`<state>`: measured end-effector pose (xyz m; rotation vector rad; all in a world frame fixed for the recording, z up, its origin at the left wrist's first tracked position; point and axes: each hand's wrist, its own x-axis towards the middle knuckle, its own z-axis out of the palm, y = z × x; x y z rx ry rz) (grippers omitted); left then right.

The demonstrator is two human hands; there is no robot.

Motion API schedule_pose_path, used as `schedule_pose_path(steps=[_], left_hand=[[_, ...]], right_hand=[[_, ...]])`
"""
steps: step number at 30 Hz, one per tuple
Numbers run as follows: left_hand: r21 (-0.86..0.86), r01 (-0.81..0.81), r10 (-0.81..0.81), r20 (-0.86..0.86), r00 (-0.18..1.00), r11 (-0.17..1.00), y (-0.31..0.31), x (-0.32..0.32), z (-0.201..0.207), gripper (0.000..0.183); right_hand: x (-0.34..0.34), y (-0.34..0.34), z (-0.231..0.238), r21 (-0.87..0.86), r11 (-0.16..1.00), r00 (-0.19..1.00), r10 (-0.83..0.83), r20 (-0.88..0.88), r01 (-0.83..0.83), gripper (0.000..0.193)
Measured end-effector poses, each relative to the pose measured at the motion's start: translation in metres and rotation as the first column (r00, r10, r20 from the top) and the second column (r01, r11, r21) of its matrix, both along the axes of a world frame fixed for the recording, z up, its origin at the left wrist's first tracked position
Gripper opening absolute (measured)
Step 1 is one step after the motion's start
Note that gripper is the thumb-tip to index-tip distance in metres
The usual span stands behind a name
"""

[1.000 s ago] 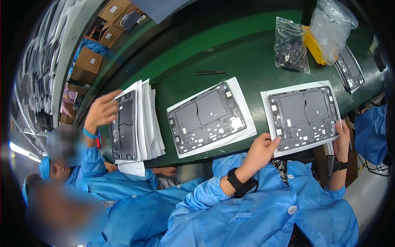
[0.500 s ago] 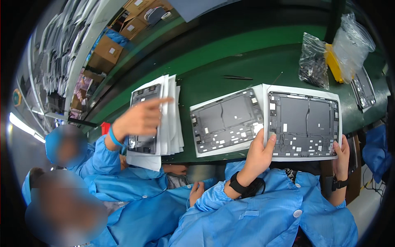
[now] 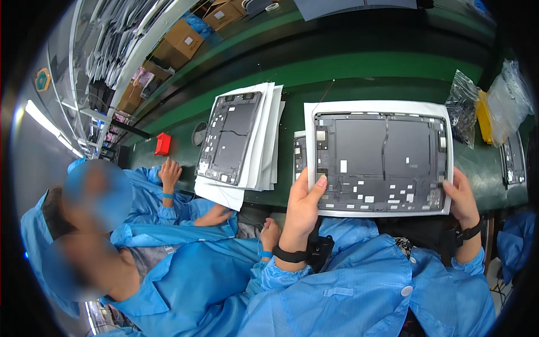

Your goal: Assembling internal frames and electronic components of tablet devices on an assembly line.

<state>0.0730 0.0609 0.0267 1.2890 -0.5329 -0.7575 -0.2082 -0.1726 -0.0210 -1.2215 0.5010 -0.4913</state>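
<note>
**Dark Panel Held in Both Hands at the Green Table's Near Edge**

The dark rectangular panel, dotted with small white labels, lies face up on a white sheet over the near edge of the green table. The person's left hand grips its left side, thumb on top; the right hand grips the right side near the lower corner.

A second panel shows just left of the sheet, mostly hidden. Farther left, a stack of white sheets carries another panel, with a small red container beyond it. At the right stand a yellow bin, a clear bag of dark pieces and a pale plastic bag; one more panel lies nearer, by the right edge.

Cardboard boxes sit at the far left, near hanging pale sheets. A bright light tube runs along the left side of the room. Two co-workers in blue coats sit to the left.
</note>
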Motion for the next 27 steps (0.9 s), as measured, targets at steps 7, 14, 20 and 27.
schedule_pose_path(steps=[7,14,20,27], left_hand=[[0.061,0.219,-0.213,-0.094,0.973,0.974,0.005,0.044,0.006,0.039],[0.109,0.416,-0.406,-0.100,0.908,0.903,-0.014,0.065,0.015,0.039],[0.076,0.417,-0.408,-0.106,0.907,0.906,-0.019,0.070,0.029,0.039],[-0.115,0.125,-0.149,-0.231,0.962,0.985,0.002,0.078,0.043,0.033]], right_hand=[[0.053,-0.078,0.003,0.520,0.806,0.959,0.216,0.185,-0.282,0.058],[0.069,-0.090,0.015,-0.012,0.832,0.823,0.551,0.139,-0.555,0.054],[0.056,-0.068,0.032,0.193,0.841,0.862,0.483,0.157,-0.506,0.053],[0.067,-0.018,0.069,-0.043,0.923,0.909,0.366,-0.199,-0.382,0.050]])
